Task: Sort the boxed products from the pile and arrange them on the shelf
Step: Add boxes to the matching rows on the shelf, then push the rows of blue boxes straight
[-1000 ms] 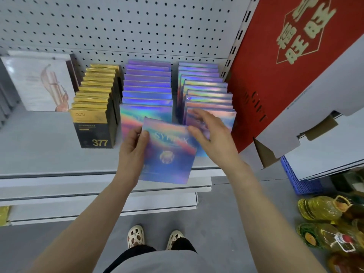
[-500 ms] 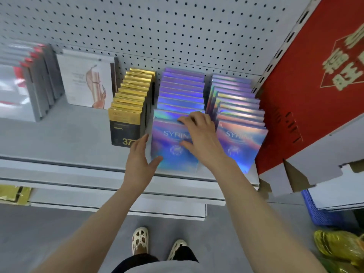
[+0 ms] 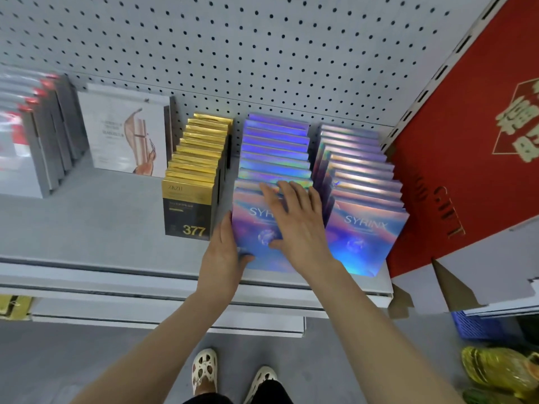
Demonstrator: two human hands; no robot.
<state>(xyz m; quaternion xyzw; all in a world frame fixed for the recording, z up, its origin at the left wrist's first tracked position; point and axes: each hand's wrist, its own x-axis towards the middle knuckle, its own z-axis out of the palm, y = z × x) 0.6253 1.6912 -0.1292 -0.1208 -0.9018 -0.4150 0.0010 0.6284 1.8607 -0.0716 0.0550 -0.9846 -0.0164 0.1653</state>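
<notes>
A holographic purple SYRINX box stands upright at the front of the middle row of matching boxes on the grey shelf. My left hand grips the box's lower left edge, thumb on its front face. My right hand lies flat on the face, its straight fingers reaching over the top edge. A second row of the same boxes stands just to the right.
A row of gold-and-black boxes stands left of the holographic rows, then a white box and grey-red boxes. A red gift carton and a white cardboard flap bound the right. A blue crate and oil bottles sit on the floor.
The box that both hands held in front of the shelf now stands at the front of the middle row. My right hand moved from the right row onto its face.
</notes>
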